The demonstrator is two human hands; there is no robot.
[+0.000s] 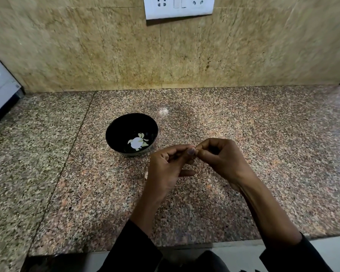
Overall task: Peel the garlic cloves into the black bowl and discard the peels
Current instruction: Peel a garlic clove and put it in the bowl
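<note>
A black bowl stands on the granite counter with several pale peeled garlic cloves lying at its bottom. Just right of it and nearer to me, my left hand and my right hand meet above the counter, fingertips together. Both pinch one small garlic clove, almost wholly hidden between thumbs and fingers. A scrap of pale peel shows under my left hand's outer edge.
The speckled granite counter runs to a stone wall at the back, where a white socket plate hangs. A white appliance stands at the far left. The counter's front edge lies close to my sleeves.
</note>
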